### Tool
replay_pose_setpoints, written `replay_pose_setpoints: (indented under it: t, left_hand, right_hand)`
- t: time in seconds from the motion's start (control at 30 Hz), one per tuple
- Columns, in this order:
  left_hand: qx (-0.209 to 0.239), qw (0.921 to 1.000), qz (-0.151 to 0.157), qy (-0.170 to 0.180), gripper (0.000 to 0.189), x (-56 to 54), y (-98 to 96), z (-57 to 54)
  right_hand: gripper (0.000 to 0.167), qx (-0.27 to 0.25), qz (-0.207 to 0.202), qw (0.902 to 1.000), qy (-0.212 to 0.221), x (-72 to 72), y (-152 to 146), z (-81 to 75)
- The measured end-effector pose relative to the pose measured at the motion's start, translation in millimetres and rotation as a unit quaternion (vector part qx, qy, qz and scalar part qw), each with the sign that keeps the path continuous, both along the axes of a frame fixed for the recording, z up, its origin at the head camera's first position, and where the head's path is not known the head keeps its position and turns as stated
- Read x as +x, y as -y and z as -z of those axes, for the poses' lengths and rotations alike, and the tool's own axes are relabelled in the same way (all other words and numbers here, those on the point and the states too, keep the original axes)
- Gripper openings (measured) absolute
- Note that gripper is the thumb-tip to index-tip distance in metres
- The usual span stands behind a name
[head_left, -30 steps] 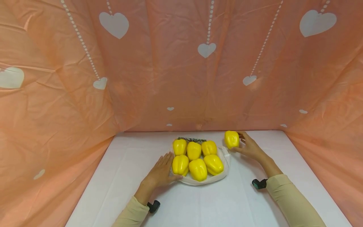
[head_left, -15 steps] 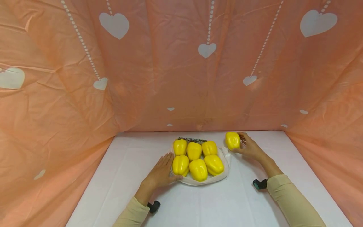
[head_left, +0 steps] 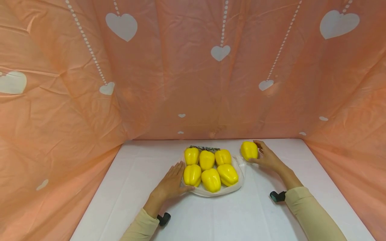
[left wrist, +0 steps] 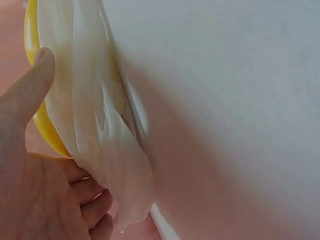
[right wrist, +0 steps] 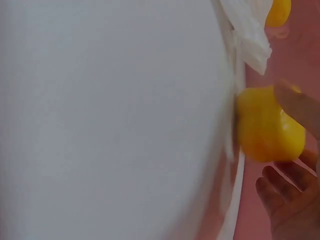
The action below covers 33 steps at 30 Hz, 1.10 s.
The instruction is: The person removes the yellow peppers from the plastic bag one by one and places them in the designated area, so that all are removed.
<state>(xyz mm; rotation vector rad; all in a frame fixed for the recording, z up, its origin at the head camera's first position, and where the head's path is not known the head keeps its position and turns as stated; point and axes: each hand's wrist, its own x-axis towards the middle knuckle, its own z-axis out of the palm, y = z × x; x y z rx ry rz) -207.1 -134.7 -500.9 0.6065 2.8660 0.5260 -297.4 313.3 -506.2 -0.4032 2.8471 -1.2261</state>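
Several yellow bell peppers (head_left: 211,180) sit in two rows on a thin whitish plastic bag (head_left: 233,188) in the head view. At the bag's left side lies my left hand (head_left: 170,183), fingers outstretched and touching it. The left wrist view shows the thumb (left wrist: 42,67) against the bag's gathered side (left wrist: 95,95). Right of the bag, my right hand (head_left: 269,160) holds a single bell pepper (head_left: 249,151) between thumb and fingers. In the right wrist view this pepper (right wrist: 267,127) is by the table surface, with the thumb over it and some fingers beyond.
A white-covered table (head_left: 217,221) carries everything. Behind and at both sides hangs a peach sheet (head_left: 193,83) printed with white hearts. A dark patterned strip (head_left: 205,148) shows at the bag's far edge. A black camera is strapped to each wrist.
The single pepper has shifted slightly right and toward me, tilting a little, with my right hand on it. My left hand and the peppers on the bag have stayed put.
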Motion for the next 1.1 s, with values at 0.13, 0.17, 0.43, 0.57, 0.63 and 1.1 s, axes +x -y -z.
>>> replay_pose_setpoints:
  t: [0.13, 0.17, 0.43, 0.57, 0.63, 1.1]
  left_hand:
    - [0.001, 1.0, 0.0, -0.001, 0.11, -0.1, -0.4, -0.1]
    - [0.004, 1.0, 0.001, -0.002, 0.111, -0.1, -0.5, -0.3]
    - [0.007, 1.0, -0.002, -0.001, 0.111, 0.6, -1.1, -1.1]
    - [0.006, 1.0, -0.003, -0.002, 0.111, 0.5, -1.3, -1.6]
    - [0.005, 1.0, -0.004, -0.002, 0.111, 0.6, -1.1, -1.8]
    - [0.006, 0.9999, -0.006, 0.01, 0.112, -1.3, 0.7, 1.7]
  right_hand:
    - [0.093, 0.013, 0.008, 0.9996, -0.024, 3.2, 0.9, -5.0]
    - [0.092, 0.016, 0.008, 0.9992, -0.035, 4.3, 1.6, -6.5]
    - [0.084, 0.014, 0.003, 0.9974, -0.071, 16.3, 12.9, -17.1]
    - [0.082, 0.004, -0.011, 0.9967, -0.08, 25.2, 22.1, -20.7]
    - [0.081, -0.002, -0.025, 0.9957, -0.089, 29.9, 27.4, -23.0]
    - [0.075, -0.002, -0.109, 0.9917, -0.068, 59.3, 55.4, -26.6]
